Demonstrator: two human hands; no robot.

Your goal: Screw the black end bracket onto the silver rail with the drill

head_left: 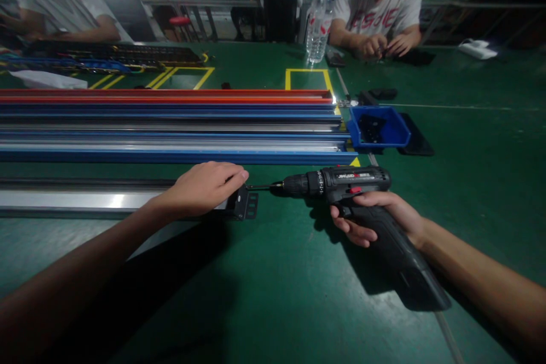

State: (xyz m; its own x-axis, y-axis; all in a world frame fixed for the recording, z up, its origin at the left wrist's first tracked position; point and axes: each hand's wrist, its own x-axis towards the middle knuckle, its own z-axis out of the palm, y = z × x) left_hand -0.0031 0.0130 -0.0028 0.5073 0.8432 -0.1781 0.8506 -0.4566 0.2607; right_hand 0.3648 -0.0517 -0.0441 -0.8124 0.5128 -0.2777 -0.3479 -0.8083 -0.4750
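My left hand [205,186] lies curled over the right end of a long silver and black metal strip [85,200] on the green table, pressing it down beside its black end bracket [247,205]. My right hand [375,217] grips the handle of a black cordless drill [341,183], held level and pointing left. The drill's bit [259,186] meets the end of the strip just past my left fingertips.
A stack of long red, blue and silver rails [170,125] lies behind the strip. A blue bin [377,128] with small black parts stands at their right end. A water bottle [318,25] and a seated person's hands [381,45] are across the table.
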